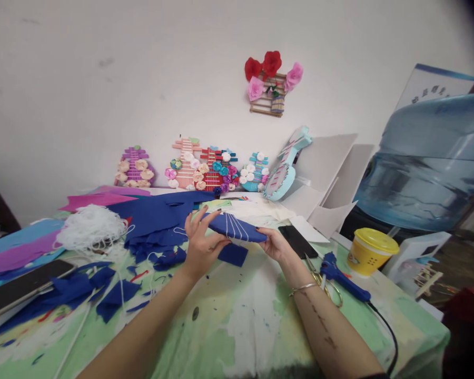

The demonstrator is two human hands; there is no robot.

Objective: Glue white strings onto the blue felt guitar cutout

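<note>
A flat blue fabric-covered piece [237, 227] with several white strings stretched across its face hangs tilted above the table between my two hands. My left hand [201, 242] pinches its left end, thumb below and fingers on top. At the right end, my right hand [274, 243] grips the edge between thumb and fingers. Beneath the piece a small blue square of fabric [234, 255] lies on the table. Left of my left hand are blue fabric scraps [158, 245] and a loose white cord.
A blue glue gun [342, 273], gold-handled scissors [332, 292], a dark phone [298, 241] and a yellow-lidded tub [371, 250] are on the right. White string [92, 229] and a dark tablet-like device [23, 287] lie left. Decorated instrument shapes [213, 168] line the wall.
</note>
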